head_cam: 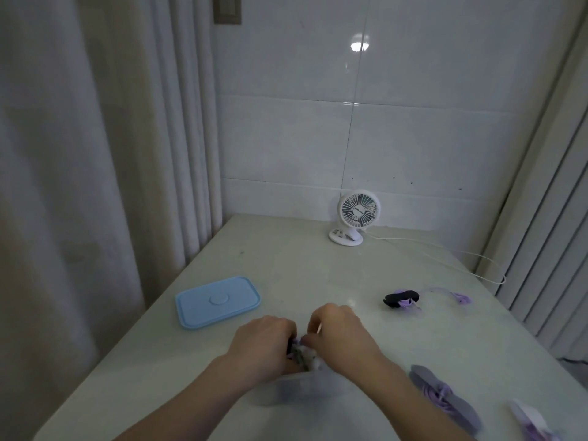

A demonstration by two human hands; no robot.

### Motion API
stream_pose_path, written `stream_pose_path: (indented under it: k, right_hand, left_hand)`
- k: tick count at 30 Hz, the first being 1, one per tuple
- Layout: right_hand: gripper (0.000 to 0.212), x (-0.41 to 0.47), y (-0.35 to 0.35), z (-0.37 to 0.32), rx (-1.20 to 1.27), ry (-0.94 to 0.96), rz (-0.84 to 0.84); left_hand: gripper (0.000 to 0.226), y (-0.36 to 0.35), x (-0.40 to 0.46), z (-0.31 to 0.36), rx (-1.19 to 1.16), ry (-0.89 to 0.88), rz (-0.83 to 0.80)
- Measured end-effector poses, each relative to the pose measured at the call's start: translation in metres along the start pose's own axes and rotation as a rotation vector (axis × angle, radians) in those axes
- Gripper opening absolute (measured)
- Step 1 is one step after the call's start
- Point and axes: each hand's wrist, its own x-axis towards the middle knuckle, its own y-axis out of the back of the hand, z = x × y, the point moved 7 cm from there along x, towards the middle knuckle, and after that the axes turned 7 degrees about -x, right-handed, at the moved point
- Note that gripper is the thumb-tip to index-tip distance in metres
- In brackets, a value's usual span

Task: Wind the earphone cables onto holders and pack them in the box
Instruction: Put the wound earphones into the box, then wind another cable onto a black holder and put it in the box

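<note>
Both hands meet over the far rim of a clear plastic box at the table's near middle. My left hand and my right hand have curled fingers around a small bundle of wound earphone cable, white and purple, partly hidden between them. A black holder with purple earphones lies to the right, its cable trailing further right. A grey holder wound with purple cable lies at the near right. Another pale holder sits at the bottom right edge.
The box's light blue lid lies flat to the left of the hands. A small white desk fan stands at the back by the tiled wall, its white cord running right. Curtains hang along the left; the table ends at the left edge.
</note>
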Motion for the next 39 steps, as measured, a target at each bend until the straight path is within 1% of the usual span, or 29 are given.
stream_pose_path:
  k: [2, 5, 7, 9, 12, 16, 22, 24, 26, 28, 30, 34, 39]
  right_hand:
    - [0.013, 0.002, 0.024, 0.006, 0.050, 0.030, 0.094]
    - [0.009, 0.008, 0.065, 0.030, 0.051, 0.042, 0.264]
    - [0.009, 0.013, 0.087, 0.056, 0.026, 0.007, 0.345]
    - [0.011, 0.021, 0.099, 0.089, 0.014, -0.057, 0.381]
    - [0.020, 0.031, 0.101, 0.133, 0.032, -0.151, 0.364]
    - [0.034, 0.041, 0.085, 0.171, 0.017, -0.225, 0.271]
    - [0.054, 0.048, 0.059, 0.190, -0.035, -0.221, 0.157]
    - [0.060, 0.053, 0.049, 0.192, 0.006, -0.222, 0.155]
    - [0.065, 0.056, 0.041, 0.197, 0.068, -0.258, 0.162]
    - [0.068, 0.058, 0.033, 0.197, 0.078, -0.292, 0.160]
    - [0.067, 0.059, 0.027, 0.192, -0.012, -0.302, 0.144]
    - [0.059, 0.065, 0.023, 0.179, -0.325, -0.213, 0.153]
    - [0.037, 0.075, 0.016, 0.174, -0.414, -0.111, 0.183]
  left_hand:
    - [0.049, 0.000, 0.000, 0.001, -0.006, -0.005, -0.002]
    - [0.055, 0.002, -0.001, 0.004, -0.013, -0.006, 0.000]
    - [0.065, 0.002, -0.002, 0.005, -0.014, -0.007, -0.001]
    - [0.069, 0.002, -0.002, 0.006, -0.001, -0.014, 0.000]
    - [0.061, 0.002, -0.001, 0.005, 0.000, -0.011, 0.002]
    - [0.041, 0.002, -0.002, 0.004, 0.014, -0.005, 0.031]
    - [0.046, 0.002, 0.000, 0.004, 0.022, 0.012, 0.035]
    - [0.046, 0.001, 0.000, 0.003, 0.024, 0.013, 0.039]
    - [0.046, 0.000, 0.001, 0.002, 0.029, 0.015, 0.039]
    - [0.049, 0.000, 0.001, 0.000, 0.035, 0.019, 0.039]
    - [0.052, -0.001, 0.001, 0.000, 0.035, 0.019, 0.036]
    - [0.052, 0.000, -0.001, 0.000, 0.014, 0.024, 0.024]
    - [0.052, 0.004, -0.002, 0.003, 0.001, 0.046, 0.013]
